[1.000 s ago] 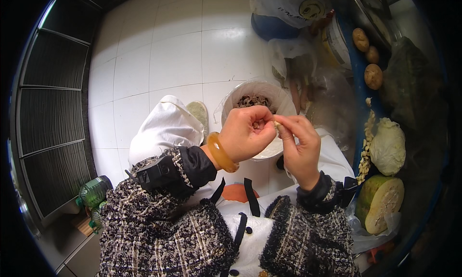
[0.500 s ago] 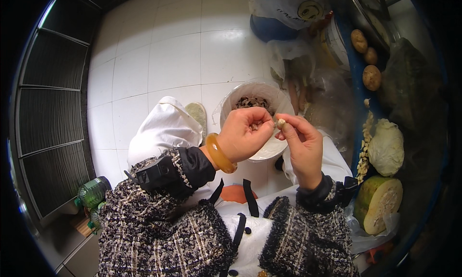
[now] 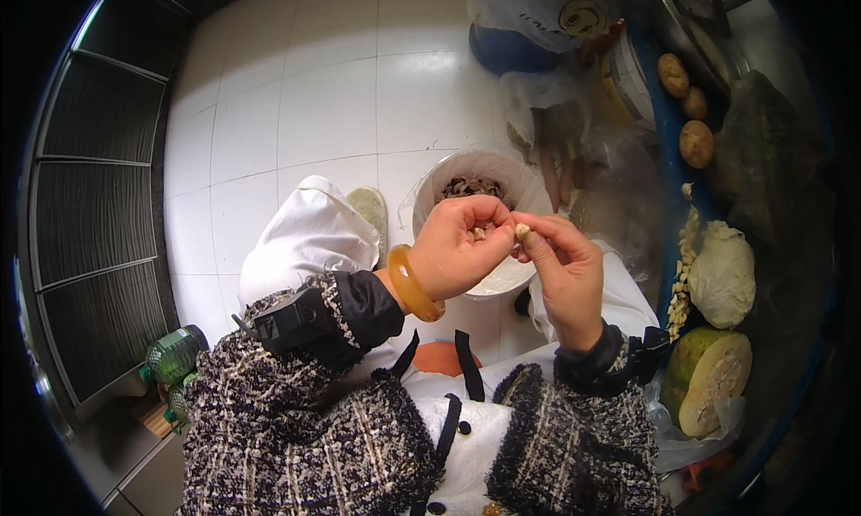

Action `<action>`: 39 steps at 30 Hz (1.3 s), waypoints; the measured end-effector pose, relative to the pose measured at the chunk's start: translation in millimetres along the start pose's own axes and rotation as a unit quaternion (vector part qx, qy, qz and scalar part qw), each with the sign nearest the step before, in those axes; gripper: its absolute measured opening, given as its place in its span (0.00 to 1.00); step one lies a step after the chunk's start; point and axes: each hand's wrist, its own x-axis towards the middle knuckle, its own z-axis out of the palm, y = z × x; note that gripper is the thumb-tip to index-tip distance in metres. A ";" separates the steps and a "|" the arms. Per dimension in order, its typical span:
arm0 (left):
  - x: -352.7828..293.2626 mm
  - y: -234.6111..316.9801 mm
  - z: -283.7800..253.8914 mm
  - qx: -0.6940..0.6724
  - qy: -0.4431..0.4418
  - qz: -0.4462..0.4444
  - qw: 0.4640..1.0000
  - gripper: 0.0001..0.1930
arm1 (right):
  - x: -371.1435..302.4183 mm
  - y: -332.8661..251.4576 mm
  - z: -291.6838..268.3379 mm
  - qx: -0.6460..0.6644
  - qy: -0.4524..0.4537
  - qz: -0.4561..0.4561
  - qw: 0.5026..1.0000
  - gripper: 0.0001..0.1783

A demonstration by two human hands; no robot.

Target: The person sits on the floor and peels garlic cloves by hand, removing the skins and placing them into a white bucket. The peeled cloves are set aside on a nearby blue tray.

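Observation:
My left hand (image 3: 457, 251), with an amber bangle (image 3: 413, 283) at its wrist, is closed with small pale garlic cloves (image 3: 478, 234) showing between its curled fingers. Between the thumb and forefinger of my right hand (image 3: 571, 278) is a single garlic clove (image 3: 522, 232). The fingertips of both hands meet at this clove. Beneath them stands a bin (image 3: 430, 198) lined with a clear bag, with dark scraps (image 3: 471, 187) inside. My hands hide part of its opening.
On the blue-edged surface at right lie a row of garlic cloves (image 3: 683, 274), several potatoes (image 3: 696, 144), a pale cabbage (image 3: 723, 274) and a cut squash (image 3: 708, 381). Plastic bags (image 3: 547, 104) stand behind the bin. Green bottles (image 3: 173, 355) are at lower left, beside dark cabinet fronts (image 3: 94, 211).
My fingers have shifted slightly around the garlic clove, and more of the cloves in my left hand shows. The whole view has moved a little.

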 end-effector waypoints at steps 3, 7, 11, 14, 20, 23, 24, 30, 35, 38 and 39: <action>-0.3 -0.1 -0.2 0.033 0.012 0.010 0.999 0.05 | 0.5 0.0 -0.4 -0.008 0.007 -0.006 1.000 0.10; -1.6 0.1 -2.2 0.120 0.033 0.029 0.992 0.04 | -0.4 1.9 -0.2 -0.079 0.026 -0.048 0.995 0.10; -1.9 -3.0 -0.6 0.157 0.032 0.051 0.986 0.03 | 0.8 4.4 -0.5 -0.160 0.044 -0.102 0.981 0.10; -0.6 -5.4 0.8 0.174 0.047 0.076 0.981 0.03 | -0.4 4.1 -0.2 -0.185 0.049 -0.106 0.976 0.10; 1.9 -8.7 4.1 0.190 0.073 0.113 0.973 0.06 | 0.6 4.5 0.0 -0.203 0.048 -0.108 0.972 0.09; 2.3 -9.3 3.9 0.185 0.077 0.115 0.973 0.06 | -0.2 4.3 1.4 -0.101 0.049 -0.048 0.993 0.09; 2.2 -9.3 3.7 0.186 0.078 0.111 0.973 0.06 | -0.4 3.8 1.3 -0.077 0.046 -0.033 0.995 0.09; 1.2 -6.9 3.7 0.200 0.079 0.092 0.972 0.05 | 0.2 1.4 0.1 0.034 0.044 0.036 0.998 0.11; -1.4 -5.0 3.3 0.229 0.062 0.088 0.967 0.05 | 0.9 1.5 -2.5 0.140 0.067 0.075 0.985 0.13; -0.5 -5.7 2.4 0.204 0.058 0.079 0.974 0.06 | 2.3 2.2 -3.5 0.168 0.057 0.082 0.981 0.13; -0.1 -6.0 2.1 0.195 0.058 0.064 0.977 0.06 | 2.4 2.2 -4.0 0.177 0.054 0.082 0.979 0.13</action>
